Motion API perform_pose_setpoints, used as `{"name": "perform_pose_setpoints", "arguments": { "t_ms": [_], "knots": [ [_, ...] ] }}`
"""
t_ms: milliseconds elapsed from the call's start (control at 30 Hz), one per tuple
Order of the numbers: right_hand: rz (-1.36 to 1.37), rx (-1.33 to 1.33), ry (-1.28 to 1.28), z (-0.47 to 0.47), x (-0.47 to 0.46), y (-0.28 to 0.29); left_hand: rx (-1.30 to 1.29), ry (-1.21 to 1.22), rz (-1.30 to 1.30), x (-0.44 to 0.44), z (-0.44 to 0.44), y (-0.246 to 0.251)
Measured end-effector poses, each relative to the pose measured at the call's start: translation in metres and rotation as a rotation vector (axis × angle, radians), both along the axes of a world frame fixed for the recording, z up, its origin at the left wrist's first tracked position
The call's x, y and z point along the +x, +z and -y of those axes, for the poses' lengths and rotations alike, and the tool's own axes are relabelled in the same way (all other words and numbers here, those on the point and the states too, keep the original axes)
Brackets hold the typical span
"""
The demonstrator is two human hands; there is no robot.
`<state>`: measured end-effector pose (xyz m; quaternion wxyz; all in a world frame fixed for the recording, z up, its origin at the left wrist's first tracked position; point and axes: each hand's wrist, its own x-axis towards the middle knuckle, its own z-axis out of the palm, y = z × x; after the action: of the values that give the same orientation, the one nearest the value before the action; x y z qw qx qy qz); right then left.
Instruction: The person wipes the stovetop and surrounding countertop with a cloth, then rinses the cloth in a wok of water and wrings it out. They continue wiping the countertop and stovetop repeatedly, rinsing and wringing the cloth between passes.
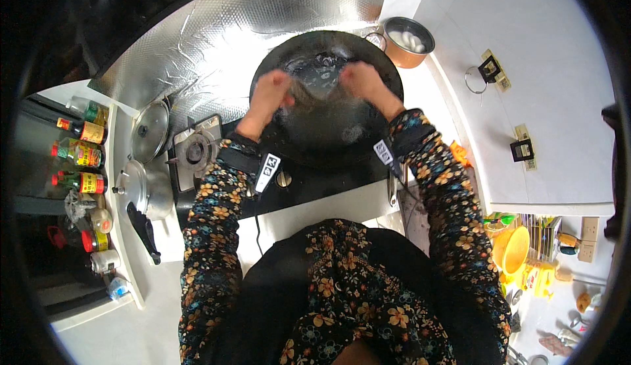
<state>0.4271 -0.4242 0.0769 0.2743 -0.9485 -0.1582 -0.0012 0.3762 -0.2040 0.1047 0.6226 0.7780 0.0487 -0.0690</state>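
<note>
A large dark wok (315, 133) stands on the black gas hob, with bubbling or rippling water (320, 76) in its far part. Over its left side is my left hand (274, 91), fingers curled. My right hand (362, 83) is over the right side, also curled into a fist. Between them a thin, brownish, see-through thing (306, 95) hangs from both hands; motion blurs it, and its material cannot be told. Behind the wok's right rim sits an orange-brown pot (405, 57) holding several white rounded things (409, 39) in liquid.
Left of the wok are a bare gas burner (193, 153), a glass lid (150, 131) and a metal pressure cooker (138, 187) with a black handle. Sauce bottles (86, 155) line a shelf further left. A yellow basket (515, 250) is at the lower right.
</note>
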Motion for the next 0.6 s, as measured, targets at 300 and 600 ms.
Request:
{"name": "perform_pose_setpoints", "arguments": {
  "t_ms": [300,600],
  "knots": [
    [-0.204,1.044,0.234,-0.031,-0.02,0.083,0.486,-0.122,0.601,-0.003,0.038,0.065],
    [-0.177,0.627,0.188,-0.034,-0.051,-0.012,-0.236,-0.25,0.388,-0.015,0.045,0.085]
  ]
}}
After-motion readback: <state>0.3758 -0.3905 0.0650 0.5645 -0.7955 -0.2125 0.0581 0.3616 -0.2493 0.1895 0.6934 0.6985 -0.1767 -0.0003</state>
